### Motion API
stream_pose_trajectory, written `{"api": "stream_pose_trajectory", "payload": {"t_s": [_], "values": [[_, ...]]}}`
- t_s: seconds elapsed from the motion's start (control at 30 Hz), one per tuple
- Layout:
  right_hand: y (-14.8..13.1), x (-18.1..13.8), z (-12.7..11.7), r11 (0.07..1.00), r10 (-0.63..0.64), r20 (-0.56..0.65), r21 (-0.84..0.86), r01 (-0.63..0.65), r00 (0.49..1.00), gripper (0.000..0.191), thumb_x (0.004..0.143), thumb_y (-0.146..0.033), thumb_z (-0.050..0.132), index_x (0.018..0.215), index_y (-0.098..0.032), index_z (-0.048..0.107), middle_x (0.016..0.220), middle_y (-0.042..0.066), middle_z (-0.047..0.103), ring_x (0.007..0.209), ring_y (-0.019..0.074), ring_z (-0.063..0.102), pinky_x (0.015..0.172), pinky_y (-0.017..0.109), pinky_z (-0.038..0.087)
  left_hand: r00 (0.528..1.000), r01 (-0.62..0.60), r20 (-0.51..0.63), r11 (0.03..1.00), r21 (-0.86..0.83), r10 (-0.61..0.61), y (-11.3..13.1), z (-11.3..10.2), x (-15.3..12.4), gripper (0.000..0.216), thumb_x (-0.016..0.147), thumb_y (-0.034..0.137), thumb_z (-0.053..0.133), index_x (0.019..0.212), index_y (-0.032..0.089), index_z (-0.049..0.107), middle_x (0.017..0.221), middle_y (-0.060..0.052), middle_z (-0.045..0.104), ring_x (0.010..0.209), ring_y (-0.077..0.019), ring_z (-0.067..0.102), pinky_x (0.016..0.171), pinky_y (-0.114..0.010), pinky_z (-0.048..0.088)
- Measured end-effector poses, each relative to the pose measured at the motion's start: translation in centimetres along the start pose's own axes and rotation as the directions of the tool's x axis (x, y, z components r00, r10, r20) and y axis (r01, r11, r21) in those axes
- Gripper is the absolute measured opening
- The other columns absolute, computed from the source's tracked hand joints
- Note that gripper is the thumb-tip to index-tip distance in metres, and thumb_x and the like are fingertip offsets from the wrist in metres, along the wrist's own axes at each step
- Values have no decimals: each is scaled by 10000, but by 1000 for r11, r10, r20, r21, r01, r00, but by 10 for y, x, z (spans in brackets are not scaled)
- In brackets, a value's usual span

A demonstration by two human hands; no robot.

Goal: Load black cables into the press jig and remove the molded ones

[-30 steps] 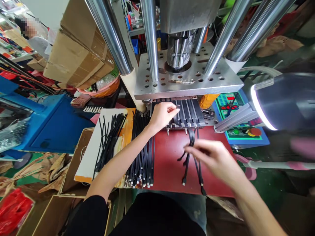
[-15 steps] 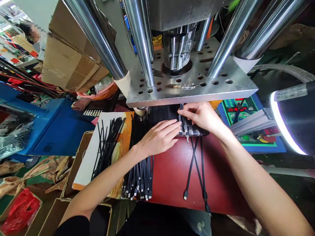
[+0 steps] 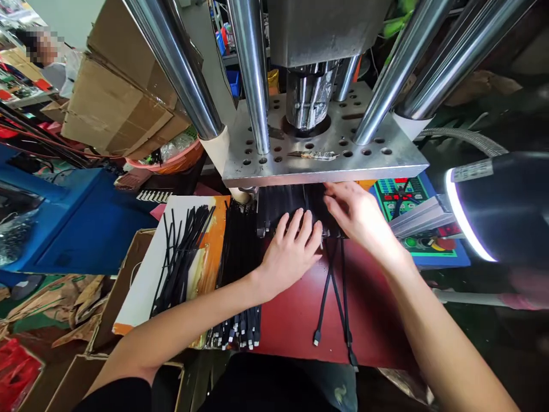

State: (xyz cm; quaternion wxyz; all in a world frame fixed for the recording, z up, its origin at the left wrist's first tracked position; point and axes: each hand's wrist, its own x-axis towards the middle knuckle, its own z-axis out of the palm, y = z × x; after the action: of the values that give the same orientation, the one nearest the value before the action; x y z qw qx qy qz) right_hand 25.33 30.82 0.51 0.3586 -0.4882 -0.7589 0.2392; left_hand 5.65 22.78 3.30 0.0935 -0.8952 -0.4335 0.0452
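My left hand [image 3: 294, 249] lies flat with fingers spread on the front of a black slotted mould [image 3: 283, 209] under the steel press plate [image 3: 319, 157]. My right hand [image 3: 358, 214] rests beside it on the mould's right part, fingers extended and pressing down on black cables there. Three black cables [image 3: 337, 292] trail from the mould toward me across the red table [image 3: 377, 320], their connector ends near the front edge.
A thick row of black cables [image 3: 240, 274] lies left of my left hand. More loose black cables [image 3: 182, 252] sit on a white and orange board. Cardboard boxes [image 3: 115, 109], a blue machine [image 3: 81, 223], a control panel [image 3: 407, 194] and a bright lamp [image 3: 497, 206] surround the press.
My left hand slid forward onto the mould and flattened. My right hand went from pinching a cable at the mould to pressing on it with straighter fingers.
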Motion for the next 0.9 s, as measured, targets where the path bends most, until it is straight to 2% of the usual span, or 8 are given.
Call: {"api": "stream_pose_trajectory", "payload": {"t_s": [0.07,0.1,0.23,0.37,0.47,0.7,0.8,0.9], "values": [[-10,-18,-5,954,-88,108,-275,115,990,440,1071,-218,440,1353,-170,774,1106,173,691,941,297,681,846,423,574,999,32,12,999,-1,-32,9,2,-1,739,1090,481,641,1664,47,471,1741,-302,434,1633,-443,440,1312,-625,399],[-15,-23,-7,907,-79,175,-396,144,981,488,1059,-170,415,1400,-168,765,1100,183,677,952,313,664,849,434,560,999,37,15,999,-24,-36,11,1,0,773,1080,506,647,1665,33,465,1747,-314,413,1639,-457,422,1314,-636,390],[-25,-9,2,770,93,260,-630,96,961,574,1061,-146,397,1575,-163,653,1129,225,682,965,355,662,820,448,532,998,61,19,977,-204,-59,-2,-5,13,757,1096,537,560,1630,4,494,1730,-317,442,1649,-448,406,1328,-626,362],[-19,34,14,796,154,246,-605,28,957,573,1066,-138,355,1564,-88,635,1311,307,695,1155,420,679,924,493,544,992,123,49,941,-314,-114,-33,-10,42,645,1139,453,445,1615,22,501,1727,-286,469,1658,-389,406,1350,-615,325],[-14,56,19,836,128,264,-547,40,956,540,1045,-98,342,1430,-47,717,1270,292,753,1183,403,689,1018,504,532,988,146,89,932,-333,-123,-49,-10,63,567,1134,372,456,1559,8,552,1702,-286,506,1642,-378,432,1362,-605,306],[-14,95,15,854,139,162,-519,-35,977,600,1033,-73,294,1513,-93,655,1307,220,790,1207,365,688,1118,521,482,978,203,114,917,-344,-174,-76,-12,111,397,1107,188,451,1313,-16,722,1390,-311,743,1354,-385,719,1238,-546,499],[-25,81,9,861,146,154,-507,-48,977,583,982,-53,354,1472,-85,667,1297,243,775,1214,386,682,1108,528,481,980,189,128,908,-374,-151,-86,-19,108,395,1105,183,456,1335,23,735,1420,-265,748,1359,-361,722,1233,-513,519],[-53,10,22,888,125,117,-455,-59,985,511,992,-67,351,1378,-103,684,1256,251,748,1199,387,676,1060,517,519,992,123,70,874,-470,-102,-81,-35,46,474,1094,202,496,1538,99,627,1656,-183,602,1553,-276,572,1329,-440,430]]}}
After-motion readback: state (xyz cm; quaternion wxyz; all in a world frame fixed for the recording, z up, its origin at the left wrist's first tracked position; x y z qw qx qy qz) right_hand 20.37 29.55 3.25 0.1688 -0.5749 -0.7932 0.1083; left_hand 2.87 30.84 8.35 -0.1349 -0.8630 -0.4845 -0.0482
